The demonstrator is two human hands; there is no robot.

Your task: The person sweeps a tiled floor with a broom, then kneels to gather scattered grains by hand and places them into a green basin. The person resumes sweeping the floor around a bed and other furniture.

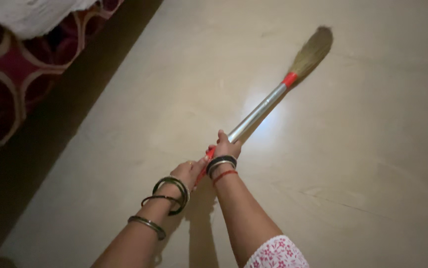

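A broom (261,110) with a shiny metal shaft, red collars and a straw head stretches away from me over the pale tiled floor (362,164). Its straw head (312,52) rests on the floor at the upper right. My right hand (227,147) grips the shaft just above the red handle end. My left hand (188,172) holds the red end of the handle, a little lower and to the left. Both wrists carry bangles; a red thread circles the right one.
A bed or sofa with a dark red patterned cover (20,74) and a white cloth (30,15) stands at the upper left, with a dark shadowed strip (60,129) beneath its edge. Pale floor spreads right and ahead.
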